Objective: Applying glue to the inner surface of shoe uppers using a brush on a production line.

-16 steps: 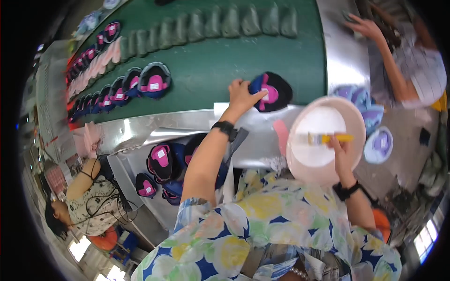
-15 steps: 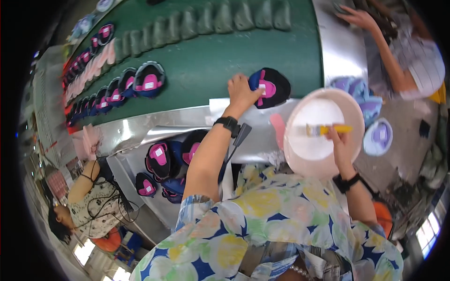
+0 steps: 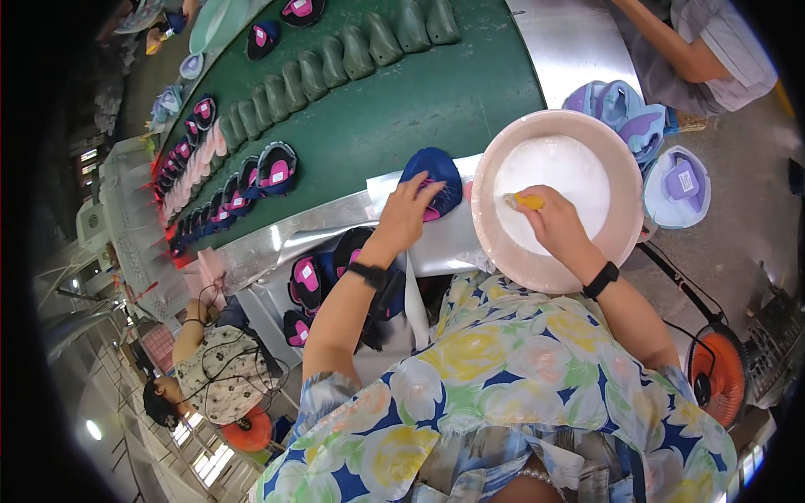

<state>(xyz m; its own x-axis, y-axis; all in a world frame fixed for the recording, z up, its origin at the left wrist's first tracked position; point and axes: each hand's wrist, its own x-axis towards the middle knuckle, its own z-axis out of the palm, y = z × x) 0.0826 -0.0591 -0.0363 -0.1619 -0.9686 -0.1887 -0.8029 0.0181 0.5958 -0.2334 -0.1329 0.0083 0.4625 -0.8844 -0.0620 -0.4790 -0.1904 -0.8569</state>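
My left hand [image 3: 404, 216] grips the near side of a navy shoe upper with pink inside [image 3: 438, 168], fingers bent over its edge. The upper lies at the belt's near edge, partly on a pale sheet [image 3: 381, 189]. My right hand [image 3: 555, 225] is closed around the yellow handle of a paintbrush [image 3: 530, 201]. Its bristles point left, over the white liquid [image 3: 558, 172] in a pale pink basin [image 3: 625, 201]. Whether the bristles touch the liquid I cannot tell.
Grey-green shoe lasts [image 3: 356, 54] stand in a row along the green belt [image 3: 453, 96]. More navy-pink uppers [image 3: 275, 168] line its left part, others [image 3: 309, 281] lie in a bin below. Lilac-blue uppers [image 3: 620, 113] sit right of the basin. Co-workers are at left and upper right; an orange fan [image 3: 717, 373] stands at right.
The shoe upper is turned, now showing mostly its navy outside, and sits nearer to me. My right hand has moved left with the paintbrush, across the basin. The whole view has shifted.
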